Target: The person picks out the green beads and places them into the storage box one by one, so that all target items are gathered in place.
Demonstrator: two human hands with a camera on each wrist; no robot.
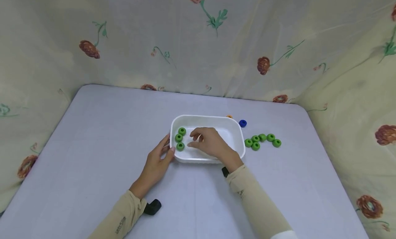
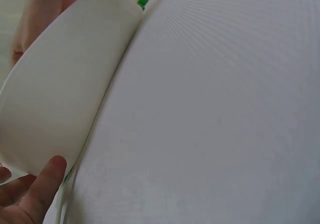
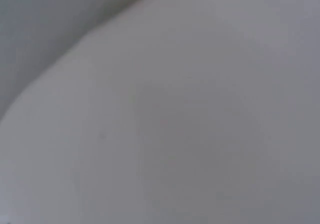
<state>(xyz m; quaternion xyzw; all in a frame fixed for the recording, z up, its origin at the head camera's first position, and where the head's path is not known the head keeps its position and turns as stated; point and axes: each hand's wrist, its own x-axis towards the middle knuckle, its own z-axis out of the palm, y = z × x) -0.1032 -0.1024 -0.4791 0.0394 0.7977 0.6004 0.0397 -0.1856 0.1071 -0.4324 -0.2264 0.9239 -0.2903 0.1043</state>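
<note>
A white rectangular tray [image 1: 213, 119] stands in the middle of the table. Along its inner left end lie three green beads [image 1: 178, 138] with dark holes. My left hand [image 1: 157, 165] holds the tray's left end, its thumb at the front corner and the other fingers along the side; in the left wrist view fingertips [image 2: 56, 164] touch the outer wall. Over the inside of the tray is my right hand [image 1: 210, 142], with bent fingers and a gap between thumb and forefinger where nothing shows. The right wrist view is a blur of white.
Several more green beads [image 1: 262, 137] lie on the table just right of the tray. A blue bead [image 1: 242, 123] sits by the back right corner, and an orange bead [image 1: 229, 116] is partly hidden behind the rim. Flowered cloth [image 1: 173, 43] hangs around the white-covered table [image 1: 92, 156].
</note>
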